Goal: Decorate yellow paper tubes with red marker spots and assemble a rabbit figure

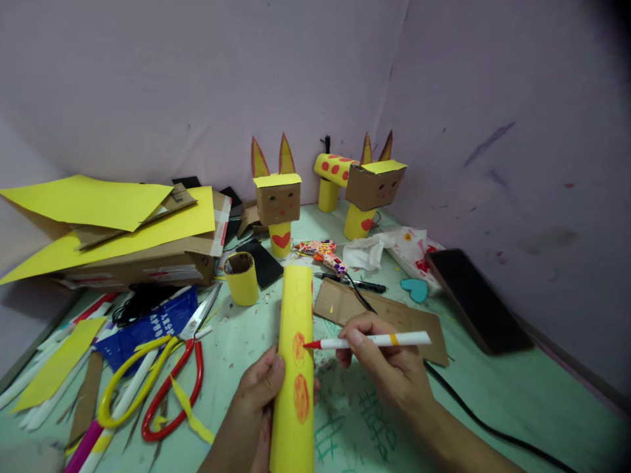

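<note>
My left hand (263, 387) is wrapped round a long yellow paper tube (293, 447), held upright and leaning slightly toward me. Red-orange ovals are coloured on its front, and faint oval outlines show near its top. In my right hand (389, 361) is a white felt-tip pen (374, 339) with a red tip, pinched between thumb and fingers. The tip touches the tube at the upper coloured oval. A short yellow tube (241, 279) stands beyond my left hand. Two box-headed figures, a left one (279, 200) and a right one (377, 187), stand at the back.
Scissors (190, 341) with yellow and red handles lie at left, near several pens. Yellow sheets (89, 200) rest on a cardboard box (162, 266). At right are a cardboard strip (409, 322), a phone (478, 299), a blue heart (415, 290) and a black cable (486, 427).
</note>
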The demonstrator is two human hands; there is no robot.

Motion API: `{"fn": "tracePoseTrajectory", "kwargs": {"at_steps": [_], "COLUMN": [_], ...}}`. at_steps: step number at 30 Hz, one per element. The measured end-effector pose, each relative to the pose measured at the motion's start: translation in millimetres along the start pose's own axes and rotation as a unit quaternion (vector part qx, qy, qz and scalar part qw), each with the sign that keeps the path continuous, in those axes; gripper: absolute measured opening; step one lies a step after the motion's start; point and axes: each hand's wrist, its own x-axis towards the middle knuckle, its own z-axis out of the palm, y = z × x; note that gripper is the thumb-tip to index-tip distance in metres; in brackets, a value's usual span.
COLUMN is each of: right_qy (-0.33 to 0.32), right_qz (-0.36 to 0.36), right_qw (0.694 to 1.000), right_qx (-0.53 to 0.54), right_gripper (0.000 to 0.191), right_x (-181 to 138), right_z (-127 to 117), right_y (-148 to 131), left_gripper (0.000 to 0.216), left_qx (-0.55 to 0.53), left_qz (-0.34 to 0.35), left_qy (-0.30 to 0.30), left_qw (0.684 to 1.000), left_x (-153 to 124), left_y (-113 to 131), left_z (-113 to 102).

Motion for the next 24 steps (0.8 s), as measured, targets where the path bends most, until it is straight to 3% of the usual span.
{"fn": "tracePoseTrajectory", "kwargs": {"at_steps": [4,17,24], "right_qy": [-0.027,0.002,-0.036], "right_qz": [0.008,0.031,0.015], "right_qw": [1.0,0.999,0.999], "right_qx": [0.013,0.031,0.025], "right_gripper": [0.027,0.026,0.027], "right_x": [-0.9,-0.7,-2.9], "right_z": [0.6,2.5,4.3], "right_y": [-0.6,0.8,0.7], "left_gripper": [0.025,0.024,0.025], "left_qx": [0.005,0.0,0.006], "left_qz": [0.005,0.015,0.021], "left_qy": [-0.009,-0.008,-0.016], "left_qw": [1.0,1.0,1.0], "left_x": [-0.6,-0.1,0.0], "left_y": [0.1,-1.6,-0.7], "left_z": [-0.9,-0.6,1.0]}}
